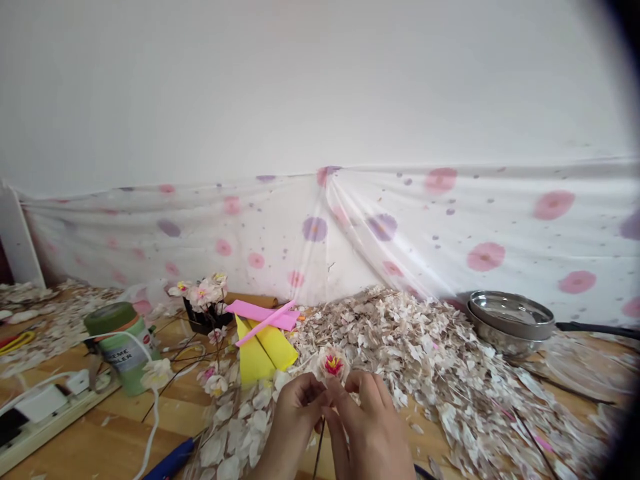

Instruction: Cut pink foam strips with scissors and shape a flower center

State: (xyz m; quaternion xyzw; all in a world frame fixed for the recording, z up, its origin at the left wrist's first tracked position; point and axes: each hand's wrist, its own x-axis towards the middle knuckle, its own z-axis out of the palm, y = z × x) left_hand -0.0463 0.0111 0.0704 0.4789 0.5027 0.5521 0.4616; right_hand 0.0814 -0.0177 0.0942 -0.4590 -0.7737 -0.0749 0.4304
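Note:
A handmade flower [332,363] with pale petals and a red and yellow centre stands upright at the lower middle of the head view. Just below its petals, my left hand [296,415] and my right hand [369,417] meet, fingers pinched together around its base. The thin dark stem [319,448] runs down between them. Fingers hide the exact grip point. Loose dried-looking petals [385,333] lie heaped behind and around both hands. Beyond my left hand are yellow sheets [267,352] and pink strips [270,315].
To the left stand a black holder [200,319] of similar flowers, a green container [129,367] and a power strip [75,420] with a white cable. A blue-handled tool [171,460] lies in front. Steel pans [513,327] sit at right, before a flowered plastic sheet [440,227].

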